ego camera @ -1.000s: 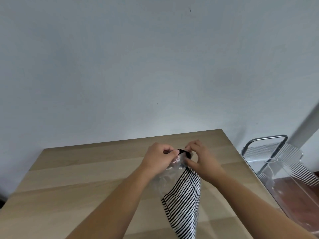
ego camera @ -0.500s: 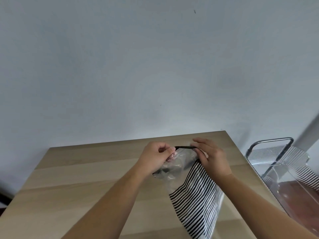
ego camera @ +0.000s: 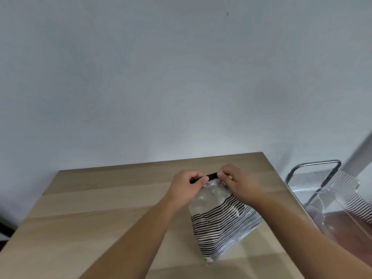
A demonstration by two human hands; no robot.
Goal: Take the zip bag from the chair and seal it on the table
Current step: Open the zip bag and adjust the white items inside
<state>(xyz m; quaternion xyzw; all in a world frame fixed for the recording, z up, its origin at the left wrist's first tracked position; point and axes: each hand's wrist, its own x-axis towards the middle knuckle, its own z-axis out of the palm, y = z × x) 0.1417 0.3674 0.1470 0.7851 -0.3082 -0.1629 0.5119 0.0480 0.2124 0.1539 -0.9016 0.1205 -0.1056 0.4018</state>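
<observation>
Bag [ego camera: 222, 222] sits low and right of centre on the table [ego camera: 112, 202]; your left hand [ego camera: 186, 188] and right hand [ego camera: 238, 183] pinch its black zip strip [ego camera: 210, 176]

A plain indoor room, likely a home or a small office. A light wooden counter [ego camera: 104, 200] stands against a bare, pale grey-blue painted wall [ego camera: 161, 77]. Beside the counter's right edge sits a clear plastic chair [ego camera: 330, 198] with a chrome frame over a reddish-brown floor [ego camera: 350, 224].
</observation>
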